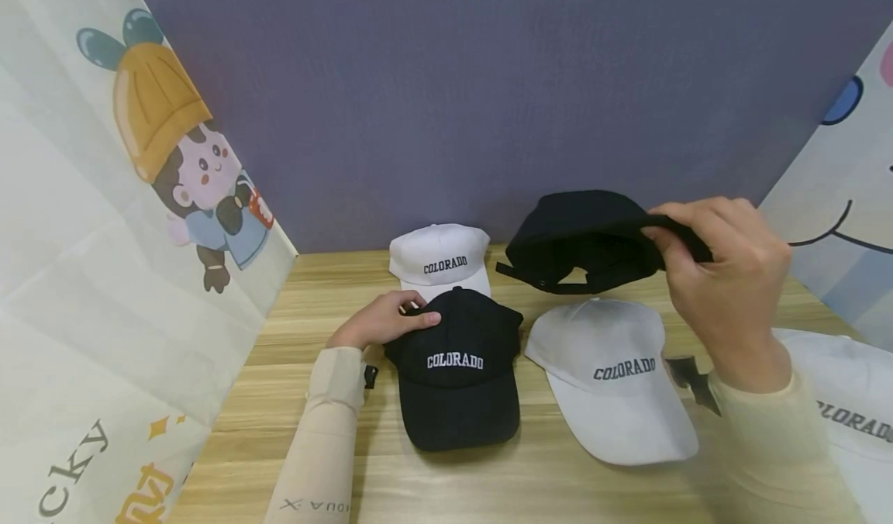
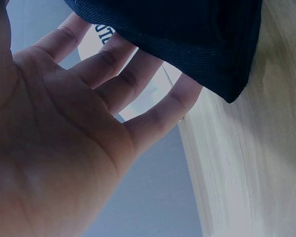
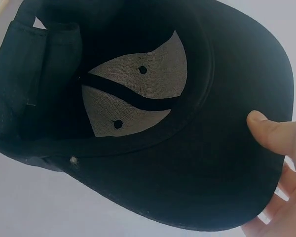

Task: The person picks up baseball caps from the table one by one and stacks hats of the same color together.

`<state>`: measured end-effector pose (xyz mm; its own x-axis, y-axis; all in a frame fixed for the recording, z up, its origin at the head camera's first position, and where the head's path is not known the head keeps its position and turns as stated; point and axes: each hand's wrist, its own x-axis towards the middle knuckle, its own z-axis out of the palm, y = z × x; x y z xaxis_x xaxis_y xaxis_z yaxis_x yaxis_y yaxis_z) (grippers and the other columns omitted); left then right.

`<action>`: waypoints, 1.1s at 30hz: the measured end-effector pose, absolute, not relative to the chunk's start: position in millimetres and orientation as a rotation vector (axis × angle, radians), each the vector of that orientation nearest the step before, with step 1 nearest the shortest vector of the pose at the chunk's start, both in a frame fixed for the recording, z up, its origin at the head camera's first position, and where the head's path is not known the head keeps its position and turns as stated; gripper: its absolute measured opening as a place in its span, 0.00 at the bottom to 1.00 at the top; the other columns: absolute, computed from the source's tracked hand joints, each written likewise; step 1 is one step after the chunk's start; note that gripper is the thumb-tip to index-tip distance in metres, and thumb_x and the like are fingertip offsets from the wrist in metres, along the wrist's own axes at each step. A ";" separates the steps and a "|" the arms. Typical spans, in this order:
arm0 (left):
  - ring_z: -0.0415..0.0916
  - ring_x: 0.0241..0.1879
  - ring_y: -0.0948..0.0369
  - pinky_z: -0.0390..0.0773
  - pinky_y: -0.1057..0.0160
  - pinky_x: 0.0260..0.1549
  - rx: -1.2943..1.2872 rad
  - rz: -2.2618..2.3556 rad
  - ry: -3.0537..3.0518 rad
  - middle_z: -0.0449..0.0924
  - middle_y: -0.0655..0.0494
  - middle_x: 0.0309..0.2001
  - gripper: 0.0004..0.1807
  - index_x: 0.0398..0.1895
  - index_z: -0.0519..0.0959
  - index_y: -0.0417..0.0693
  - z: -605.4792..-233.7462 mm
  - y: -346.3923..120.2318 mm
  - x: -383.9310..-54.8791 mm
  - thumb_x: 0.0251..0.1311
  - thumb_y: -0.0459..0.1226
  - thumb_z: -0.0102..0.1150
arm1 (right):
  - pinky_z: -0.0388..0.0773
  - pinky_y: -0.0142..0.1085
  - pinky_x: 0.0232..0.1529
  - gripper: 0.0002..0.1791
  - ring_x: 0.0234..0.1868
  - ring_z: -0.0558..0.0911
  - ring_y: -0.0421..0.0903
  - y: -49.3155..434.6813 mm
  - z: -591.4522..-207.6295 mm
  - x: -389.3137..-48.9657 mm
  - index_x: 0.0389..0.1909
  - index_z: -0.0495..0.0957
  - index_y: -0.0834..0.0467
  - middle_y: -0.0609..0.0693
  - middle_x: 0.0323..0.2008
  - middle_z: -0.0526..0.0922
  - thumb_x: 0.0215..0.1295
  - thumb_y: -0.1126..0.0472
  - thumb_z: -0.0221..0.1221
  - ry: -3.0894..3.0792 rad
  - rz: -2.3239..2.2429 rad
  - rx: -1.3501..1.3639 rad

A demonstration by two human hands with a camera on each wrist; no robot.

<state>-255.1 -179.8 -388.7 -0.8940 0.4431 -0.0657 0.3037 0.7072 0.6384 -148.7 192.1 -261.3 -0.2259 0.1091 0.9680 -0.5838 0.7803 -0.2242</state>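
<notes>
"What was held?"

"The raised cap (image 1: 593, 218) was pinched at its brim by the right hand (image 1: 732, 276); the front cap (image 1: 460, 346) was gripped at its crown by the left hand (image 1: 384, 318), thumb outside, fingers behind."

"What was risked?"

"With only the brim pinched, the white cap (image 1: 614, 388), below the right fingers, could have been struck by a sagging crown. By a backward push, the back cap (image 1: 439, 256), beyond the left fingers, could have been nudged."
</notes>
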 end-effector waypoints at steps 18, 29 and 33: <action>0.78 0.45 0.57 0.76 0.55 0.47 0.619 0.951 2.702 0.84 0.54 0.45 0.20 0.48 0.81 0.55 -387.3 -183.1 -252.6 0.65 0.58 0.63 | 0.62 0.17 0.46 0.09 0.29 0.76 0.61 166.7 -254.1 -128.5 0.30 0.87 0.68 0.64 0.26 0.84 0.46 0.77 0.74 -1.663 0.693 0.460; 0.78 0.44 0.57 0.76 0.55 0.48 0.636 0.956 2.699 0.84 0.54 0.45 0.19 0.48 0.82 0.55 -387.9 -184.0 -253.2 0.66 0.57 0.62 | 0.64 0.18 0.45 0.11 0.28 0.75 0.59 157.5 -254.7 -122.1 0.29 0.87 0.68 0.63 0.25 0.85 0.43 0.79 0.74 -1.646 0.737 0.533; 0.78 0.44 0.57 0.76 0.55 0.48 0.647 0.961 2.697 0.84 0.54 0.45 0.20 0.49 0.82 0.55 -388.3 -183.9 -253.9 0.68 0.58 0.60 | 0.66 0.19 0.46 0.10 0.28 0.76 0.58 154.5 -254.7 -120.0 0.29 0.87 0.68 0.63 0.25 0.85 0.43 0.78 0.74 -1.646 0.756 0.560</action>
